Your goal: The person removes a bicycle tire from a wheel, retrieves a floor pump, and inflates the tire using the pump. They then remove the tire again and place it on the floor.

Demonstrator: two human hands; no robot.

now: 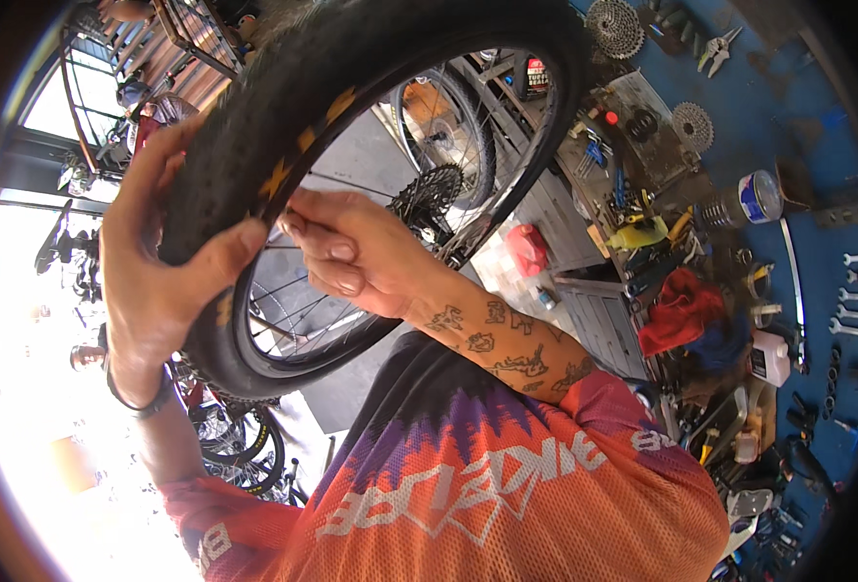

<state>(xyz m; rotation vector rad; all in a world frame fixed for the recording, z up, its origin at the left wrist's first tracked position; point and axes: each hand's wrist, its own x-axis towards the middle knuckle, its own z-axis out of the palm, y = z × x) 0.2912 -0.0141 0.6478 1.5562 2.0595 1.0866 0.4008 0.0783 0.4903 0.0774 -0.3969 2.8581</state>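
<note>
A bicycle wheel with a wide black tire [288, 92] is held up in front of me, tilted, with yellow lettering on its sidewall. My left hand [162, 267] wraps round the tire at its left side, the thumb pressed on the sidewall. Inside the wheel, my right hand [356, 252] is closed, its thumb and forefinger pinched against the rim's inner edge near my left thumb. Whatever is between those fingertips is too hidden to make out. The cassette [427, 199] shows at the hub, behind my right wrist.
Another bicycle wheel [443, 131] stands beyond. To the right, a workbench carries tools, a red cloth [681, 310] and a white jug [769, 358]. Wrenches [848, 301] hang on the blue wall. A red object [527, 250] lies near the bench's foot; bicycles [244, 436] stand at lower left.
</note>
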